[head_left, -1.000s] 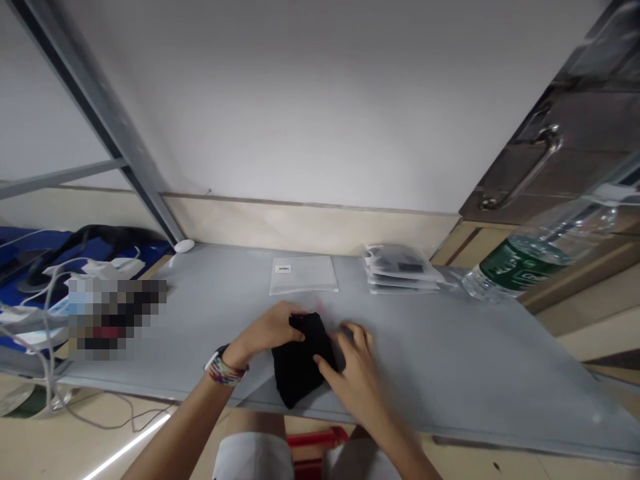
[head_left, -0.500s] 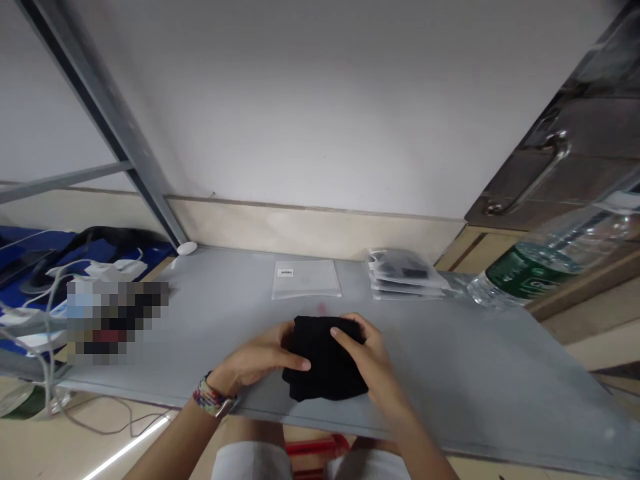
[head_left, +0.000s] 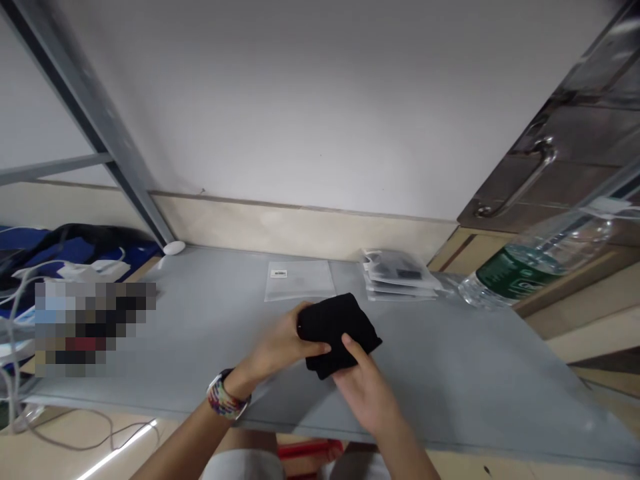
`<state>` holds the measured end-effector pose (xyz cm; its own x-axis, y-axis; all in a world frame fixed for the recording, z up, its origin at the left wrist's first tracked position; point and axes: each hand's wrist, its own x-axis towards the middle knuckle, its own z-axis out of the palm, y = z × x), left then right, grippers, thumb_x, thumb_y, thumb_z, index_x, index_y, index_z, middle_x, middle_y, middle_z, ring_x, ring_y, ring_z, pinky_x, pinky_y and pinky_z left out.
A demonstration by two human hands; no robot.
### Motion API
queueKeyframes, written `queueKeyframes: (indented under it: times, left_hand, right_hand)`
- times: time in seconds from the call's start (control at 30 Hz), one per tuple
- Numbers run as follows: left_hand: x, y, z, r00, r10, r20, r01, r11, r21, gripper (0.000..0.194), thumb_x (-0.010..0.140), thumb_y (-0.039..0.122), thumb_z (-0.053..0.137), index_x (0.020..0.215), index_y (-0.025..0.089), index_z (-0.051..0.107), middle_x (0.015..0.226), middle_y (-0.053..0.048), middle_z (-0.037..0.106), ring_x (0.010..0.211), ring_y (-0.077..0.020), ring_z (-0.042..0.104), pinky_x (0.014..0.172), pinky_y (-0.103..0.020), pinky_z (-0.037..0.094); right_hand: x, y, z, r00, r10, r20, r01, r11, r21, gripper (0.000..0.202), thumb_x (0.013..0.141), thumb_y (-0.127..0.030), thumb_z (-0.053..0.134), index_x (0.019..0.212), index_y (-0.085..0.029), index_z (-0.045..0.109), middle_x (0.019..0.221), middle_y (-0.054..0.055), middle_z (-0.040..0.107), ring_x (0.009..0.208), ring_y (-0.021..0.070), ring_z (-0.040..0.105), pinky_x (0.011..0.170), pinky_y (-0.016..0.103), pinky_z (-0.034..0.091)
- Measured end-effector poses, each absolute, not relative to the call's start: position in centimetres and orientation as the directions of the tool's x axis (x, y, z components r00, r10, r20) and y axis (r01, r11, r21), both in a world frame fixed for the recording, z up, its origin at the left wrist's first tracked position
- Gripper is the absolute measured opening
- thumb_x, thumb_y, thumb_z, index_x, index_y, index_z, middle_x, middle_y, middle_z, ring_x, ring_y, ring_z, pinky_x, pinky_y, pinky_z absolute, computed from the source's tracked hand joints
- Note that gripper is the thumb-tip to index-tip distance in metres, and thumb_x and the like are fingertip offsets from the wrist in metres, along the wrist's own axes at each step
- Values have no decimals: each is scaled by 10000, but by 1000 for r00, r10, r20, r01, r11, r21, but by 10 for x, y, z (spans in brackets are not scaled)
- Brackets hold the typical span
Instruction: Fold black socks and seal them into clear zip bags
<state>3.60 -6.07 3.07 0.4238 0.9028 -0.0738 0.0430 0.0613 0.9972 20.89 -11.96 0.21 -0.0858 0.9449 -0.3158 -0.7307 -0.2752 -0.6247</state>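
Observation:
A folded piece of black cloth (head_left: 340, 327) is held in both hands above the front part of the grey table (head_left: 210, 333). My left hand (head_left: 283, 343) grips its left side, thumb on the top face and the other fingers out of sight behind. From the lower right, my right hand (head_left: 367, 387) holds the near edge with the thumb on top and the palm underneath. Beyond the cloth, a flat clear plastic bag (head_left: 300, 283) with a small white label lies on the table. What garment the cloth is, I cannot tell.
Several stacked plastic bags (head_left: 400, 277) with dark contents lie at the back right. Beside them a large water bottle (head_left: 520, 273) with a green label leans over. White cables and blue fabric (head_left: 140, 250) are at the left, near a metal post (head_left: 115, 160).
The black cloth has been lifted and turned, and it tilts now. My right hand has shifted from its right side to its near lower edge. My left hand stays on the left side.

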Motion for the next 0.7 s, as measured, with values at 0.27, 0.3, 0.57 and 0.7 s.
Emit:
queueKeyframes:
  times: [0.27, 0.3, 0.57, 0.7]
  left_hand:
    - [11, -23, 20, 355, 925, 132, 424, -285, 859, 266, 943, 436, 731, 1078, 207, 714, 1072, -77, 741, 942, -236, 672, 918, -396, 540]
    - [7, -13, 18, 331, 920, 209, 508, -360, 782, 217, 958, 407, 710, 1044, 208, 727, 1092, -90, 741, 1002, -258, 665, 970, -417, 522]
    - [-4, 46, 11, 533, 831, 159, 660, -526, 537, 164, 965, 327, 684, 1023, 218, 792, 995, -71, 742, 919, -242, 665, 823, -334, 483]
    - [-1, 54, 15, 539, 837, 98, 612, -469, 637, 124, 903, 277, 695, 876, 207, 793, 851, -37, 749, 751, -189, 634, 723, -296, 443]
  right_hand:
    - [242, -110, -18, 275, 878, -391, -556, -187, -810, 655, 651, -361, 993, 1243, -280, 723, 1235, 69, 816, 1218, 339, 747, 916, 455, 665]
    - [247, -108, -17, 306, 872, -381, -546, -168, -821, 674, 640, -348, 1002, 1247, -279, 717, 1241, 70, 814, 1239, 338, 738, 939, 455, 661]
    - [255, -76, 1, 285, 866, -411, -519, -221, -826, 575, 610, -319, 949, 1137, -258, 726, 1143, 69, 824, 1188, 342, 744, 946, 445, 636]
    - [245, -51, 6, 73, 923, -379, -433, -313, -845, 542, 572, -258, 848, 1101, -220, 734, 1040, 67, 830, 1080, 333, 765, 943, 440, 609]
